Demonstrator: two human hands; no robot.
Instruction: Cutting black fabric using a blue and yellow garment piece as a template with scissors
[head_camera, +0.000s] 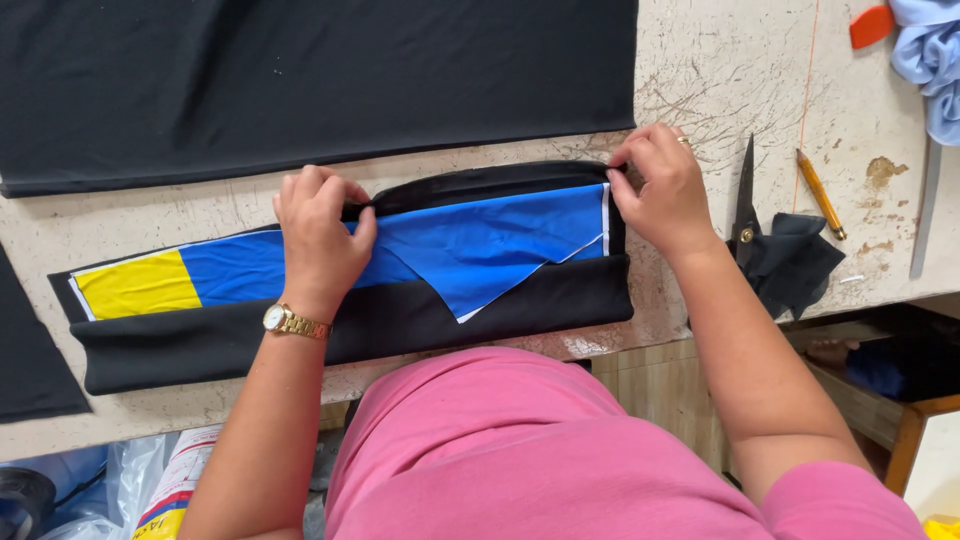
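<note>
A long folded black fabric strip (400, 320) lies across the worn table (720, 70), with blue fabric (490, 240) and a yellow panel (140, 285) tucked inside it. My left hand (320, 235), with a gold watch on the wrist, pinches the black upper edge near the strip's middle. My right hand (660, 185) grips the same black edge at the strip's right end. Both hands hold the edge over the blue layer.
A large black fabric sheet (300, 80) covers the far table. Black scissors (745, 200), a dark fabric scrap (795, 260) and a yellow pencil (820, 192) lie to the right. Light blue cloth (930, 60) and an orange piece (872, 25) sit at the top right corner.
</note>
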